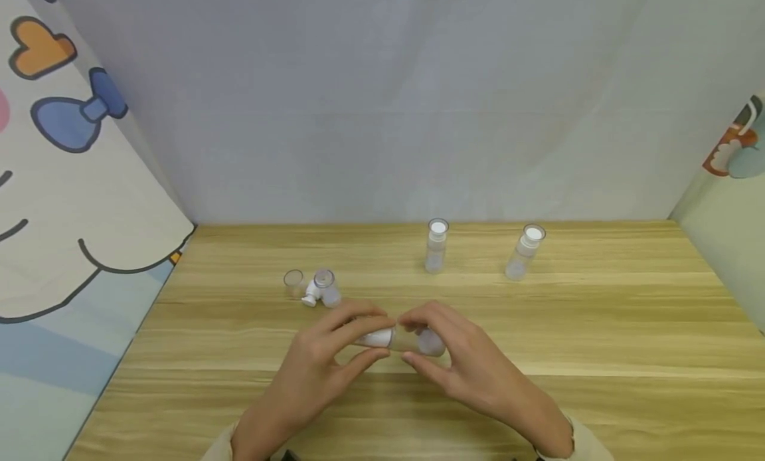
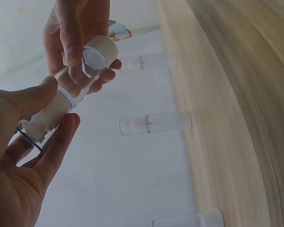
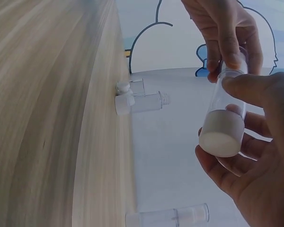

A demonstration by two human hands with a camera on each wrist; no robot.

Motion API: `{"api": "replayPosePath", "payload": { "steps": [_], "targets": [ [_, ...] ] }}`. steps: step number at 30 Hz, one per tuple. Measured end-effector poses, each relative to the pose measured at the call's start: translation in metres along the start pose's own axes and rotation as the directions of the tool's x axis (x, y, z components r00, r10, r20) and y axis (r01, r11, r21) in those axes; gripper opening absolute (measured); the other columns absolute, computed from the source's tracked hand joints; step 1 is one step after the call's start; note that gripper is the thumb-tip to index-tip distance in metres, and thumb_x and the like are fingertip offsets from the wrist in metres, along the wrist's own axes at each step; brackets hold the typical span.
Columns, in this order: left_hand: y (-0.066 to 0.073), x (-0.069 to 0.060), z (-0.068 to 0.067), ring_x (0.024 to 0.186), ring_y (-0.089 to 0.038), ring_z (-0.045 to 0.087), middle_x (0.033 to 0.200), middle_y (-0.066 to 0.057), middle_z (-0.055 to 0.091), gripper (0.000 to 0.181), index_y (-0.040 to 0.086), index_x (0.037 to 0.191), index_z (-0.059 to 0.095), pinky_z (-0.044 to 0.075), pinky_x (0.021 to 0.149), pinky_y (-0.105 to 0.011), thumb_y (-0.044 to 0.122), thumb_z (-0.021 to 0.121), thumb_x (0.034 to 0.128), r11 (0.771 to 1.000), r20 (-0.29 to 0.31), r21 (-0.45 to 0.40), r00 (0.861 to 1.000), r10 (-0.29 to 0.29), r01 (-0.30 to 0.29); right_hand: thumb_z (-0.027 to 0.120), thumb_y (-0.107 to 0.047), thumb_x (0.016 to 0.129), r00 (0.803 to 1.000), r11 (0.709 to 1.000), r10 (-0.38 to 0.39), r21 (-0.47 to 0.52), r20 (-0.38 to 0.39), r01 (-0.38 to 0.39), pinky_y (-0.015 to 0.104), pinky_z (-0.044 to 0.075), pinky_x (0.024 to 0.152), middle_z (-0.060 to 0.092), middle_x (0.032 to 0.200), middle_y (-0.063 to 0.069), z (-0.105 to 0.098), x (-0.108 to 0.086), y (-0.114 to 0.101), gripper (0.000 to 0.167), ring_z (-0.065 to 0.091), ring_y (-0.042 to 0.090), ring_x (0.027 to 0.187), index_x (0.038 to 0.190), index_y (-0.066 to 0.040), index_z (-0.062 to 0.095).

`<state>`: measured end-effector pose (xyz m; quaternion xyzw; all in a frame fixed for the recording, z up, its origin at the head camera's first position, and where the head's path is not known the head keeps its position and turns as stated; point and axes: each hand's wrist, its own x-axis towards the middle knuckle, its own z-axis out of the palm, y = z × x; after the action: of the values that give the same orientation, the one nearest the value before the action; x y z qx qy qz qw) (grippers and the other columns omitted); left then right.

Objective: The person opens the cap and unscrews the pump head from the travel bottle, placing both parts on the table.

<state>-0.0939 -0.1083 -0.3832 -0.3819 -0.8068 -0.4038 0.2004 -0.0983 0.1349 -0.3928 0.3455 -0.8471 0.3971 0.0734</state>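
Observation:
Both hands hold one clear bottle with a white base (image 3: 221, 134) above the table, tilted on its side. My left hand (image 1: 325, 351) grips the white collar end (image 2: 51, 113), thumb on one side and fingers on the other; a clear rim shows at that end in the left wrist view. My right hand (image 1: 472, 361) holds the clear body (image 2: 87, 82) near the white base, with its thumb and fingers curled round it. In the head view the bottle lies level between the two hands, its ends partly hidden by fingers.
Two bottles with white tops, one (image 1: 435, 248) behind the hands and another (image 1: 524, 254) farther right, stand on the wooden table (image 1: 627, 301). At the left are a clear cap (image 1: 293, 281), a white pump piece (image 1: 311, 293) and an uncapped bottle (image 1: 328, 291).

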Motion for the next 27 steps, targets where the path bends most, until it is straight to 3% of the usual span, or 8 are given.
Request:
{"api": "replayPosePath", "payload": {
  "steps": [9, 14, 20, 27],
  "targets": [
    [-0.004, -0.002, 0.006, 0.103, -0.020, 0.073, 0.117, -0.005, 0.072, 0.042, 0.008, 0.119, 0.077, 0.059, 0.091, -0.016, 0.000, 0.087, 0.0785, 0.997, -0.055, -0.060, 0.998, -0.042, 0.038, 0.080, -0.018, 0.094, 1.000, 0.999, -0.011, -0.036, -0.019, 0.010, 0.031, 0.061, 0.092, 0.069, 0.123, -0.002, 0.002, -0.001, 0.001, 0.039, 0.069, 0.011, 0.109, 0.129, -0.012, 0.064],
    [-0.003, -0.005, 0.009, 0.099, -0.020, 0.074, 0.115, -0.007, 0.074, 0.041, 0.006, 0.117, 0.078, 0.061, 0.084, -0.017, -0.003, 0.087, 0.0779, 0.991, -0.093, -0.107, 0.992, -0.087, 0.077, 0.081, -0.019, 0.092, 0.997, 0.996, -0.025, -0.086, -0.079, 0.018, 0.029, 0.061, 0.082, 0.069, 0.116, -0.003, 0.005, -0.002, 0.002, 0.039, 0.066, 0.006, 0.097, 0.128, -0.014, 0.068],
    [-0.003, -0.007, 0.012, 0.092, -0.018, 0.074, 0.110, -0.008, 0.075, 0.040, 0.005, 0.113, 0.080, 0.060, 0.079, -0.015, -0.001, 0.089, 0.0746, 0.993, -0.128, -0.075, 0.987, -0.099, 0.090, 0.084, -0.020, 0.089, 0.993, 0.996, -0.027, -0.085, -0.116, 0.017, 0.023, 0.057, 0.070, 0.067, 0.106, -0.006, 0.006, -0.004, 0.000, 0.038, 0.059, 0.003, 0.082, 0.124, -0.013, 0.072],
    [-0.002, -0.007, 0.011, 0.090, -0.018, 0.075, 0.109, -0.007, 0.077, 0.039, 0.005, 0.112, 0.080, 0.061, 0.080, -0.017, 0.001, 0.089, 0.0741, 0.994, -0.124, -0.055, 0.988, -0.097, 0.090, 0.083, -0.020, 0.089, 0.995, 0.996, -0.029, -0.083, -0.099, 0.021, 0.022, 0.058, 0.071, 0.068, 0.107, -0.005, 0.004, -0.003, 0.000, 0.037, 0.061, 0.002, 0.084, 0.124, -0.012, 0.072]
  ]
}}
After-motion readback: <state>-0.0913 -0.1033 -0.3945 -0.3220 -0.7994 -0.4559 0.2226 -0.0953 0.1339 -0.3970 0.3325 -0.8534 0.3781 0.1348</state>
